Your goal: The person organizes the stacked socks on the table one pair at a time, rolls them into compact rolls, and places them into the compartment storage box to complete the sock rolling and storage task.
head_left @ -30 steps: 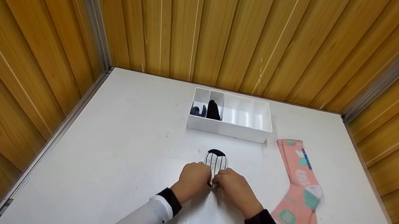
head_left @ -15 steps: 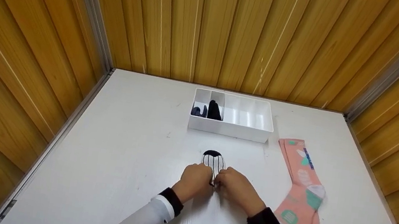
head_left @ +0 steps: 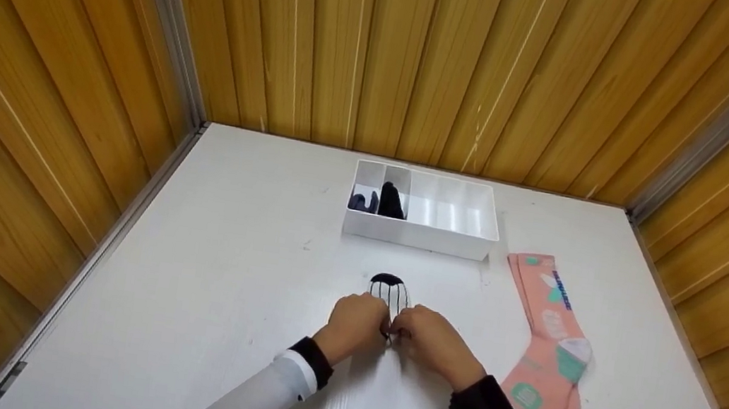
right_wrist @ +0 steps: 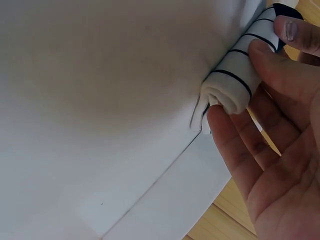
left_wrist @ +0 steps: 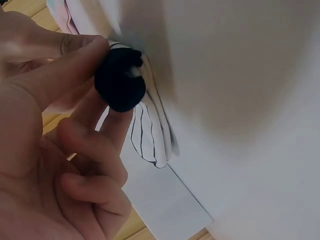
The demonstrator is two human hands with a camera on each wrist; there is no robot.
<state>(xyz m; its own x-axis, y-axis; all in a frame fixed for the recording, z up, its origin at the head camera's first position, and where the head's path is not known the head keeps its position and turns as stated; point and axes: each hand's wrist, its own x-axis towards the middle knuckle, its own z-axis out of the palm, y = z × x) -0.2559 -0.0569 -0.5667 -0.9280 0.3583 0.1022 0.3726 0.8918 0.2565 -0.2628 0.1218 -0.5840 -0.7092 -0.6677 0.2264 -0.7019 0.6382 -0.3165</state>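
Note:
A white sock with thin black stripes (head_left: pixel 389 293) lies on the table, its black-ended far part flat and its near part rolled up. My left hand (head_left: pixel 353 324) pinches one end of the roll; in the left wrist view that end is dark. With thumb and fingers, my right hand (head_left: pixel 436 343) holds the other end, which shows as a pale spiral roll (right_wrist: pixel 227 82) in the right wrist view. Both hands are close together, and in the head view they cover most of the roll.
Beyond the hands stands a white divided box (head_left: pixel 417 235). Its left compartments hold a dark blue rolled item (head_left: pixel 362 203) and a black one (head_left: pixel 391 201). A pair of pink socks (head_left: pixel 549 359) lies flat on the right, beside the right wrist. Wood-look walls (head_left: pixel 385 58) enclose the table.
Both hands keep hold of the rolled sock near the same spot. The flat far end of the sock has shifted slightly left since a second ago.

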